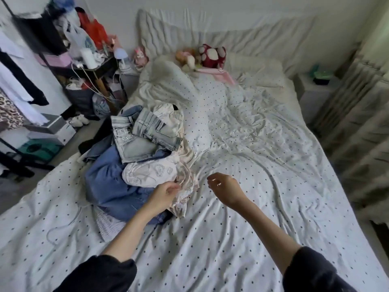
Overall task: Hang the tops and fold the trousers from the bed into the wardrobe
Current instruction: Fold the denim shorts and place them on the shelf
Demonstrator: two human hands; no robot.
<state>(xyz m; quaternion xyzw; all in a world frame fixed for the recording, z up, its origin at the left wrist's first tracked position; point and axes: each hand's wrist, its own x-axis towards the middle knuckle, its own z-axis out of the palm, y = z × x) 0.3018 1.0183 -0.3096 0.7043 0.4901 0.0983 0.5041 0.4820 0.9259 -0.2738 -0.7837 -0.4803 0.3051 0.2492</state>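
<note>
Left hand (163, 193) apparently pinches patterned top (155, 175), crumpled, axis unclear

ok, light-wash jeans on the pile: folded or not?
Not folded. The light-wash jeans lie crumpled and twisted on top of the clothes pile, legs bunched over each other, no flat creases.

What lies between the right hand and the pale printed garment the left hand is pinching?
Only bare dotted sheet separates the right hand from the pale printed garment pinched by the left hand, in the head view.
</note>
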